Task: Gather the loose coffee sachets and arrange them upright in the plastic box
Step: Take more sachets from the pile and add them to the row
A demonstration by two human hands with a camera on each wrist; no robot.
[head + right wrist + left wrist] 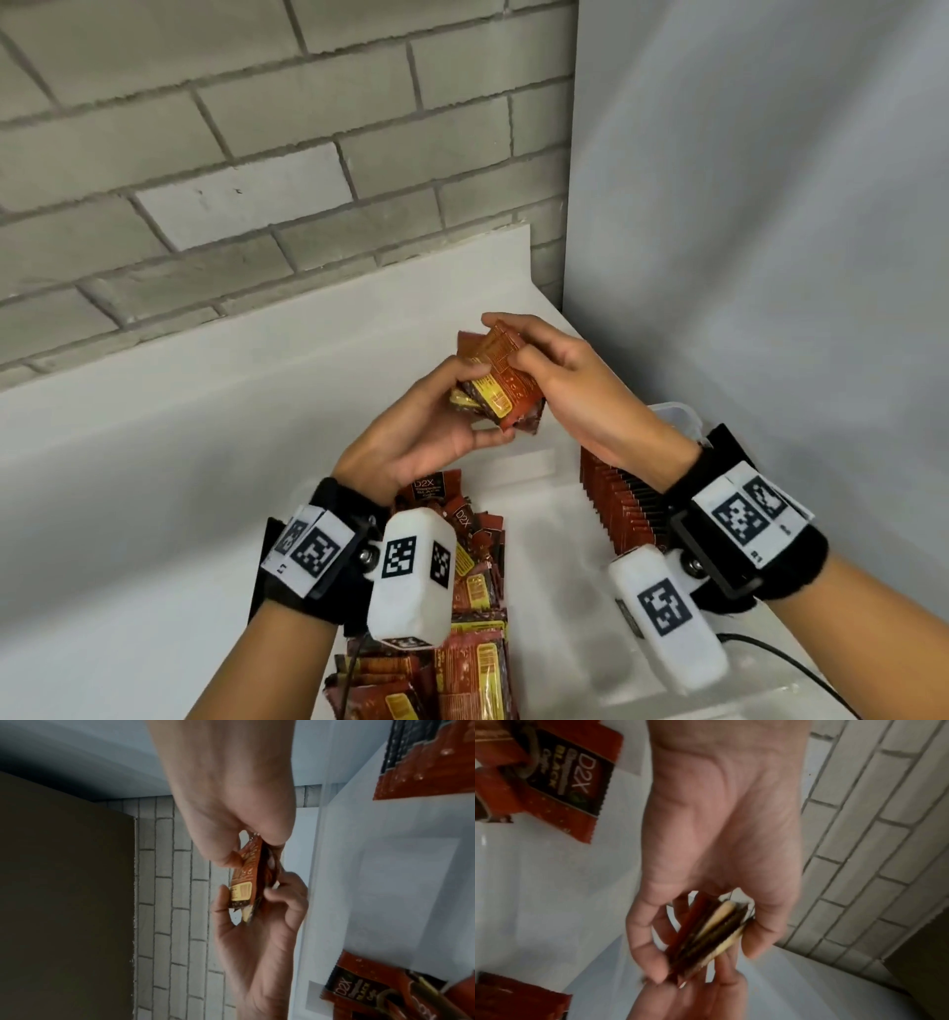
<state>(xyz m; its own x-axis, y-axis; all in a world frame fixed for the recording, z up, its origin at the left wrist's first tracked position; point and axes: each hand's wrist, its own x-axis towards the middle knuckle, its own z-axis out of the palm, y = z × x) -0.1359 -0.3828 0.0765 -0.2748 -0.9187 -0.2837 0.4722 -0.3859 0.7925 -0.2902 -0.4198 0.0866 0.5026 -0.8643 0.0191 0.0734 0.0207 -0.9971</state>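
A white table (154, 462) against a brick wall (205, 154) carries a clear plastic box (678, 413), where a row of sachets (624, 506) already stands on edge, and just left of it a loose heap of sachets (475, 642) waits. Above both, the left hand (436, 431) cups a small bundle of sachets (495, 388) from below, fingers curled round it, while the right hand (570, 390) pinches its top, probably squaring the edges so the bundle can go in upright.

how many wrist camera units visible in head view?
2. One white tagged wrist camera unit under the left wrist, over the loose red coffee sachets; the other under the right wrist. None seems hidden.
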